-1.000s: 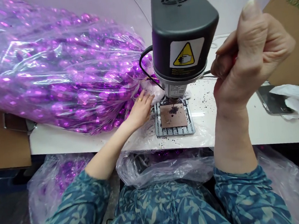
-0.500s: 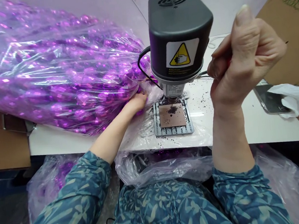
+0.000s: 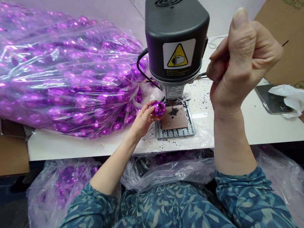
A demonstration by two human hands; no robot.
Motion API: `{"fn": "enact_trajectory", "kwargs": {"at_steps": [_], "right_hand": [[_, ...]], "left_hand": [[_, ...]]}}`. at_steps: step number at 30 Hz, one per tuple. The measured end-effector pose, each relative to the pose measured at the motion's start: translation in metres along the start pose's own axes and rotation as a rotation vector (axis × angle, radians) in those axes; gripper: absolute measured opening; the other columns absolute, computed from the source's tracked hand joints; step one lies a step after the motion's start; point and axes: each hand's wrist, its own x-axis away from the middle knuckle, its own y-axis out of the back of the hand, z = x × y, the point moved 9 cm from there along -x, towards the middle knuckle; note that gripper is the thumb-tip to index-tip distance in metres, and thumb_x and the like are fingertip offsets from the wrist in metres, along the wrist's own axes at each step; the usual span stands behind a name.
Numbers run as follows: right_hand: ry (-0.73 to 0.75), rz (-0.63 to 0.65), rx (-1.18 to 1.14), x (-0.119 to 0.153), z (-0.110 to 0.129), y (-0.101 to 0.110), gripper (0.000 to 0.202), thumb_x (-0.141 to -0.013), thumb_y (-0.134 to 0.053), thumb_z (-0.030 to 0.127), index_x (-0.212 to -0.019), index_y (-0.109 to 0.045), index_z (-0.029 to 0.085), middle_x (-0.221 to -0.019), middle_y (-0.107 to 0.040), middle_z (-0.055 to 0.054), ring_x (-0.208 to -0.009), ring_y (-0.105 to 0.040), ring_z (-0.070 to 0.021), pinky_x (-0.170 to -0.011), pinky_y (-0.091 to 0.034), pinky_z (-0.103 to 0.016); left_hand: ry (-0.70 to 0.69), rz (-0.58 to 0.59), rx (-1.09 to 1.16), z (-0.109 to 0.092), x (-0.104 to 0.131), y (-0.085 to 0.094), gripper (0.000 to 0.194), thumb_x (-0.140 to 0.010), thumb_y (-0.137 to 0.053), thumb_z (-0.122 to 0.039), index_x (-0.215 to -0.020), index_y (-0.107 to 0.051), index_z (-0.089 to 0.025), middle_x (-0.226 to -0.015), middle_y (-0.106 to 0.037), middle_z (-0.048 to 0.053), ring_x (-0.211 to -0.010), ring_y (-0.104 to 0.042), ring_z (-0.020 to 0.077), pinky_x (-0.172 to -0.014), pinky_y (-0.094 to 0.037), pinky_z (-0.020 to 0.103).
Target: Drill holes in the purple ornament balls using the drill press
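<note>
My left hand [image 3: 143, 121] pinches a shiny purple faceted ball [image 3: 159, 108] between thumb and fingers. The ball is at the left edge of a brown square plate [image 3: 178, 119], which has a small dark hole and black shavings on it. Under the plate lies a slotted grey metal base [image 3: 174, 133]. Above it stands a small bench drill press [image 3: 177, 28] with a black motor housing and a yellow warning label. My right hand [image 3: 244, 60] is raised beside the housing, its fist closed around the drill press lever; only a speck of red shows between the fingers.
A big clear bag of purple faceted balls [image 3: 63, 72] fills the left of the white table [image 3: 232, 131]. A phone [image 3: 268, 100] and crumpled tissue [image 3: 296, 95] lie at right, by a cardboard box [image 3: 294, 22]. Plastic film [image 3: 171, 173] hangs at the table's front edge.
My left hand has come out of the bag's mouth, moving right to the plate with a purple ball in its fingers. My right hand keeps its raised grip.
</note>
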Motion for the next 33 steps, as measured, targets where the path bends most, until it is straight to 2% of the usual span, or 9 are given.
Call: {"fn": "enact_trajectory", "kwargs": {"at_steps": [3,6,9,14,18,25,30,33], "right_hand": [[-0.002,-0.007,-0.013,-0.001,0.000,0.000,0.050,-0.087,-0.064,0.047,-0.052,-0.053,0.013,-0.041,-0.040,0.008,-0.034,-0.034,0.0024,-0.039,-0.021,-0.019],[-0.013,-0.004,0.010,-0.001,0.000,0.001,0.051,-0.086,-0.063,0.049,-0.052,-0.052,0.013,-0.041,-0.039,0.009,-0.034,-0.034,0.0032,-0.039,-0.021,-0.018],[-0.019,0.004,0.028,0.000,0.000,0.000,0.051,-0.086,-0.063,0.050,-0.052,-0.052,0.013,-0.041,-0.039,0.009,-0.034,-0.035,0.0038,-0.040,-0.022,-0.017],[-0.010,-0.003,-0.012,0.000,0.001,0.000,0.050,-0.087,-0.064,0.047,-0.052,-0.053,0.014,-0.041,-0.040,0.009,-0.034,-0.035,0.0023,-0.040,-0.022,-0.019],[-0.004,-0.014,-0.028,0.001,0.001,0.000,0.047,-0.089,-0.064,0.042,-0.052,-0.052,0.015,-0.041,-0.040,0.008,-0.034,-0.034,0.0010,-0.040,-0.023,-0.021],[-0.018,-0.010,0.013,0.002,0.001,0.001,0.048,-0.089,-0.063,0.045,-0.053,-0.052,0.016,-0.043,-0.041,0.008,-0.035,-0.034,0.0010,-0.042,-0.027,-0.021],[0.005,-0.007,0.021,0.002,0.001,0.002,0.050,-0.088,-0.062,0.049,-0.054,-0.052,0.014,-0.043,-0.041,0.009,-0.034,-0.035,0.0023,-0.041,-0.025,-0.019],[0.011,0.000,0.013,0.003,0.000,0.002,0.050,-0.090,-0.062,0.047,-0.055,-0.053,0.013,-0.043,-0.042,0.009,-0.035,-0.036,0.0031,-0.040,-0.025,-0.018]], "left_hand": [[0.176,0.016,0.229,0.022,0.006,-0.009,0.047,-0.094,-0.070,-0.044,-0.134,-0.062,-0.021,-0.116,-0.078,0.011,-0.083,-0.076,0.0192,-0.079,-0.064,0.037],[0.203,0.000,0.315,0.026,0.007,-0.013,0.043,-0.096,-0.070,-0.047,-0.130,-0.066,-0.021,-0.120,-0.078,0.011,-0.093,-0.077,0.0207,-0.082,-0.065,0.036],[0.118,-0.029,0.247,0.024,0.003,-0.012,0.048,-0.093,-0.074,-0.055,-0.128,-0.069,-0.022,-0.123,-0.078,0.011,-0.101,-0.077,0.0224,-0.085,-0.064,0.036],[-0.068,-0.050,0.044,0.024,-0.009,-0.011,0.069,-0.078,-0.089,-0.053,-0.135,-0.066,-0.020,-0.119,-0.078,0.010,-0.113,-0.074,0.0232,-0.107,-0.058,0.043],[-0.111,-0.030,-0.034,0.032,-0.020,-0.015,0.076,-0.074,-0.091,-0.054,-0.135,-0.065,-0.017,-0.126,-0.076,0.013,-0.122,-0.071,0.0278,-0.113,-0.054,0.049],[-0.189,0.034,-0.107,0.033,-0.021,-0.028,0.076,-0.075,-0.091,-0.051,-0.137,-0.061,-0.019,-0.135,-0.072,0.015,-0.123,-0.071,0.0286,-0.114,-0.053,0.051],[-0.289,0.062,-0.234,0.019,-0.011,-0.041,0.064,-0.079,-0.089,-0.043,-0.131,-0.062,-0.018,-0.137,-0.069,0.016,-0.126,-0.069,0.0289,-0.114,-0.053,0.050],[-0.299,0.063,-0.322,0.019,-0.007,-0.046,0.059,-0.080,-0.088,-0.039,-0.129,-0.062,-0.018,-0.134,-0.070,0.015,-0.124,-0.069,0.0274,-0.113,-0.053,0.048]]}}
